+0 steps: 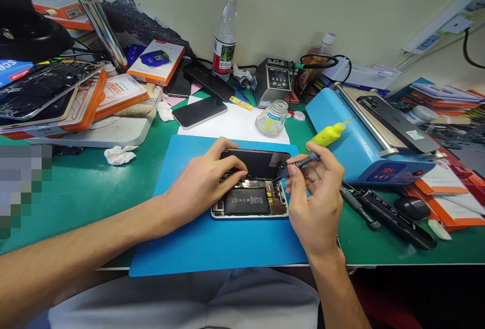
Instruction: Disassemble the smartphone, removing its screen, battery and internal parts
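Note:
On the blue mat (182,238) lies an opened phone body (278,207), its black battery (247,201) and inner parts exposed. Its screen (261,163) stands tilted up along the far long edge. My left hand (206,177) is closed round the left end of the screen, some fingers behind it and the thumb in front, over the phone's inside. In my right hand (316,192), fingers wrap round a slim dark grey screwdriver (308,159). Its tip points down at the right part of the phone's inside, near the screen's lower edge; whether it touches is too small to tell.
Behind the mat stand a glass jar (272,118), a spare phone (200,111) and a red-capped bottle (226,31). To the right are a blue heating machine (341,142), a yellow dropper bottle (328,134) and a black pen-shaped tool (394,218). Boxes (117,94) pile up at left.

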`<state>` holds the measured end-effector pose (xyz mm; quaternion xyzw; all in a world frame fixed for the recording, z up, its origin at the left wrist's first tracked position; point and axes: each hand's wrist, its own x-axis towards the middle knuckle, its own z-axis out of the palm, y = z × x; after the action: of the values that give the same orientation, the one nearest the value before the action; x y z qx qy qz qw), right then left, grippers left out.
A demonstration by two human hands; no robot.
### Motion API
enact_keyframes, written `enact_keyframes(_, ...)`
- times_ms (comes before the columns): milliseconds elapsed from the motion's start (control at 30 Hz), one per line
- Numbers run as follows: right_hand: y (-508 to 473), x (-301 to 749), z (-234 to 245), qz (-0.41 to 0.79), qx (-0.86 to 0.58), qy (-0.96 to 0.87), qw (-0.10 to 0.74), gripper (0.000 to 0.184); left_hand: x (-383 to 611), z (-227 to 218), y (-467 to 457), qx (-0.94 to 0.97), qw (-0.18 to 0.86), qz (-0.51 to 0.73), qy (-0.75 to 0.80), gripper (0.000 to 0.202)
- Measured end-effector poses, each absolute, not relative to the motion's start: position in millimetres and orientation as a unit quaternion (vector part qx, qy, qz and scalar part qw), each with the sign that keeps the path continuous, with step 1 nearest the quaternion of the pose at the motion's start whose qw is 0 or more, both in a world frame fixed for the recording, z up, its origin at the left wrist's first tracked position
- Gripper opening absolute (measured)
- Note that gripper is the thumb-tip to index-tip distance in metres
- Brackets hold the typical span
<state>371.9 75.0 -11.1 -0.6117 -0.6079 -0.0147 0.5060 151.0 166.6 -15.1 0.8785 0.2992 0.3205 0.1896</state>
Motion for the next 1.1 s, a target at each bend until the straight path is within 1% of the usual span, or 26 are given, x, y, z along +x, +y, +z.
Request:
enact_keyframes(333,75.6,371.6,-10.9,-0.012,-0.616,-0.606,0.503,0.044,151.4,-14.5,166.5,0.879,0.191,0.317,0.301,0.015)
enact_keyframes(400,75.3,371.8,-10.0,-0.046,-0.613,-0.618,0.489,0.044,151.4,-14.3,166.4,0.879,0.191,0.316,0.302,0.015)
enact_keyframes(467,74.6,371.9,-8.4,-0.099,-0.606,-0.642,0.46,0.046,151.1,-14.4,166.4,0.879,0.192,0.315,0.301,0.014)
enact_keyframes(533,73.6,371.8,-6.5,-0.127,-0.6,-0.66,0.435,0.048,150.8,-14.7,166.6,0.88,0.193,0.315,0.3,0.014)
enact_keyframes(633,72.2,371.3,-4.5,-0.095,-0.598,-0.671,0.428,0.049,150.6,-14.9,166.5,0.878,0.198,0.317,0.298,0.016)
enact_keyframes(700,72.0,371.0,-4.4,-0.078,-0.592,-0.68,0.426,0.054,150.8,-14.4,166.1,0.877,0.201,0.322,0.296,0.016)
enact_keyframes(800,72.6,371.1,-5.3,-0.092,-0.58,-0.685,0.431,0.058,151.3,-12.9,165.2,0.874,0.202,0.329,0.293,0.017)
enact_keyframes(933,73.0,371.7,-6.7,-0.09,-0.58,-0.67,0.455,0.054,151.5,-11.6,164.0,0.873,0.211,0.328,0.292,0.017)
enact_keyframes(1033,73.2,371.1,-7.4,-0.123,-0.587,-0.673,0.432,0.053,151.4,-12.0,163.8,0.873,0.21,0.328,0.295,0.017)
enact_keyframes(1100,73.8,369.8,-7.6,-0.149,-0.6,-0.67,0.412,0.057,151.3,-12.3,164.1,0.873,0.206,0.328,0.296,0.017)
